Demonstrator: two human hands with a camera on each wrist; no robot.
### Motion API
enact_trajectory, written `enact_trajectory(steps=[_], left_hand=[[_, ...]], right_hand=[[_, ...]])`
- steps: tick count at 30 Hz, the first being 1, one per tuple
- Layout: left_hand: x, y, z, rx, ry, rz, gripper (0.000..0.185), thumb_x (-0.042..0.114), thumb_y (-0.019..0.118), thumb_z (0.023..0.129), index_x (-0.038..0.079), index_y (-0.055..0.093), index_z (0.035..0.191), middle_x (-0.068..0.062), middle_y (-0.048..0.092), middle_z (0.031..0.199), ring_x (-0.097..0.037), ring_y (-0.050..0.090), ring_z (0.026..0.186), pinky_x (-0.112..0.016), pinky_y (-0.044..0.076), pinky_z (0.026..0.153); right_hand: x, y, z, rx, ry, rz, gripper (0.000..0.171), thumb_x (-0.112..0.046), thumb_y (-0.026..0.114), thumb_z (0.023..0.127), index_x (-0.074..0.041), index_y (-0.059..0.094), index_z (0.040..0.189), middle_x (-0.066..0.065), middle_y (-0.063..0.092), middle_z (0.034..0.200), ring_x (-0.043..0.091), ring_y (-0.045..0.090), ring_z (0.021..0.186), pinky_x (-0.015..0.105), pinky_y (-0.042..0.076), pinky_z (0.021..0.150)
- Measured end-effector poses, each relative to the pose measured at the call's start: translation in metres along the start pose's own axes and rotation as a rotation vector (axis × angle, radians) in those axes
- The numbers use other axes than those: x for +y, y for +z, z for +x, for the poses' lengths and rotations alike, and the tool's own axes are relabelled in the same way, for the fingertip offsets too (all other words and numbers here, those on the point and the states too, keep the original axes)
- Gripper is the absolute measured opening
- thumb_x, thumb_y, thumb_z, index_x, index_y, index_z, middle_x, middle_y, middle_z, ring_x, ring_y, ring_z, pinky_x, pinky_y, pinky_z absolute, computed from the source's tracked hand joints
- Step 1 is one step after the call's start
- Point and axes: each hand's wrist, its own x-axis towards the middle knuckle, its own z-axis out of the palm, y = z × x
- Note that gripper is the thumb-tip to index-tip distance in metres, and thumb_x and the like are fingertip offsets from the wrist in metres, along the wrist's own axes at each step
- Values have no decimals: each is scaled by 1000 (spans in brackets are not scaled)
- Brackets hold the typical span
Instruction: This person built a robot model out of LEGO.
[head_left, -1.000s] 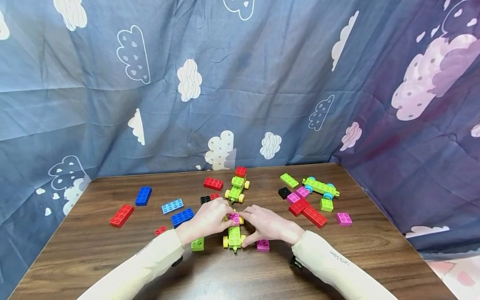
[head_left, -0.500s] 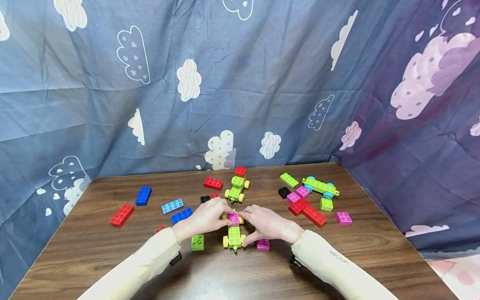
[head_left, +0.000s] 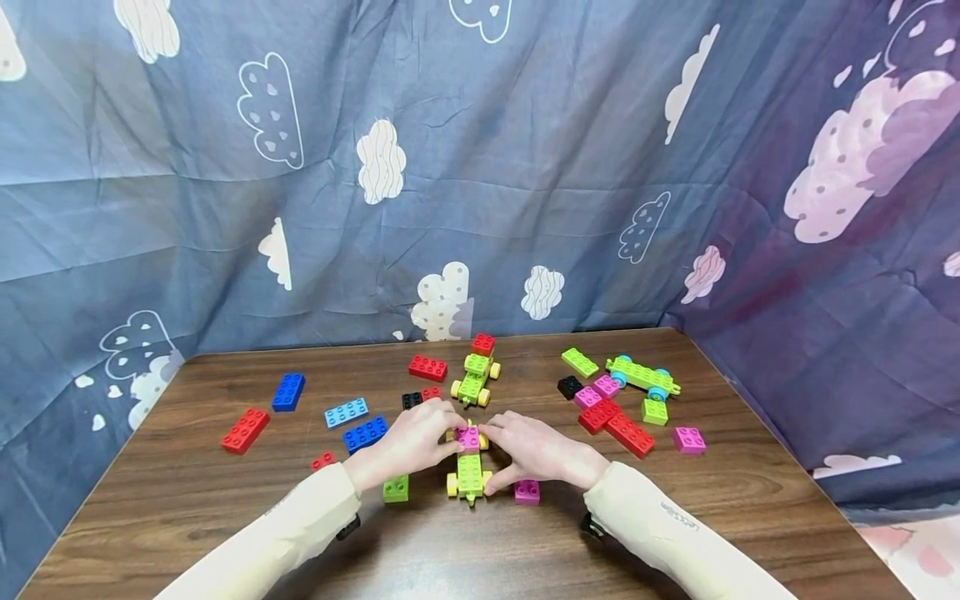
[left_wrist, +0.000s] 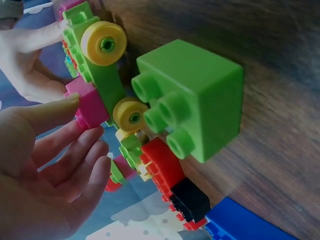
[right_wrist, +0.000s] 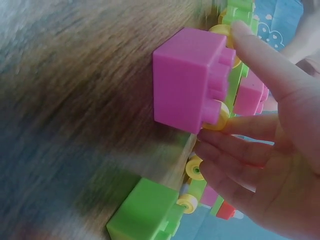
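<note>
A pink building block [head_left: 468,439] sits on the far end of a light green toy car base [head_left: 470,475] with yellow wheels. With thumb and fingers, my left hand [head_left: 416,437] pinches this block, as the left wrist view shows too. My right hand [head_left: 536,450] holds the car base from the right, its thumb by the near wheel and its fingertips by the far one. Beside the left hand lies a green block [left_wrist: 195,95]. Another pink block [right_wrist: 185,80] stands close to the right hand's fingers.
Behind the hands stands a second yellow-wheeled car [head_left: 474,383] bearing green and red blocks. A blue-wheeled car base [head_left: 641,374] lies at the back right near red blocks [head_left: 628,434]. Blue blocks [head_left: 288,392] and a red block [head_left: 245,431] lie on the left.
The hands stay nearly where they were. The left hand has shifted very slightly on the pink block. The head view has tilted a little.
</note>
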Motion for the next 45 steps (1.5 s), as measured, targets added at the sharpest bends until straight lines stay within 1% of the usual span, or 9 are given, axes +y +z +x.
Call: enact_trajectory(steps=[5,9,14,16,24,27,32,39,45], left_hand=[[1,1,-1,51,53,87,18,22,77,86,11,76,101,-2,69,92,-13,59,85,-25,54,71],[1,2,-2,64,69,116,18,23,77,86,13,77,101,-2,68,89,-12,57,82,-23,53,68],[2,3,-3,77,126,173,17,24,78,86,14,77,100,0,66,86,-12,56,80,-21,51,67],[1,4,-3,76,136,178,17,24,78,86,14,77,100,1,67,86,-11,56,80,-22,52,67],[-2,3,-1,3,84,55,21,23,75,89,11,76,106,-2,69,94,-12,59,87,-22,53,71],[-2,1,-3,-10,78,41,22,22,73,90,10,75,108,-2,69,96,-12,59,90,-22,53,74],[-2,1,-7,-13,70,38,24,22,72,91,10,74,112,-2,67,100,-13,57,92,-24,54,77],[-1,-1,-14,-47,57,30,47,34,73,90,6,66,127,-6,65,114,-17,58,104,-31,55,87],[0,4,-19,-39,49,83,69,48,77,82,-2,62,129,-11,65,118,-21,59,106,-37,55,88]], right_hand=[[0,0,1,21,-22,-19,81,-54,80,75,-2,59,133,9,66,123,21,60,109,35,53,94],[0,0,1,8,-12,-10,82,-55,79,76,-2,59,134,9,65,125,21,60,111,36,53,95],[0,1,1,3,-7,-4,83,-57,78,75,-2,59,134,9,65,125,21,60,112,36,53,96],[-1,1,1,7,-10,-4,83,-56,79,75,-2,59,134,9,65,124,21,60,111,36,53,96],[1,3,0,5,-8,-22,82,-56,79,75,-2,59,134,8,65,121,21,60,108,35,54,93],[1,2,0,-3,-5,-22,82,-56,79,75,-3,58,134,8,65,123,20,60,109,35,54,93],[1,2,0,20,-20,-28,83,-57,79,75,-2,59,134,9,65,123,21,60,109,34,54,94],[0,4,-2,42,-26,-31,83,-55,79,75,0,58,133,10,65,123,22,60,110,35,53,94],[1,4,-3,36,-16,-32,83,-55,80,75,0,58,134,9,64,123,22,60,111,36,53,94]])
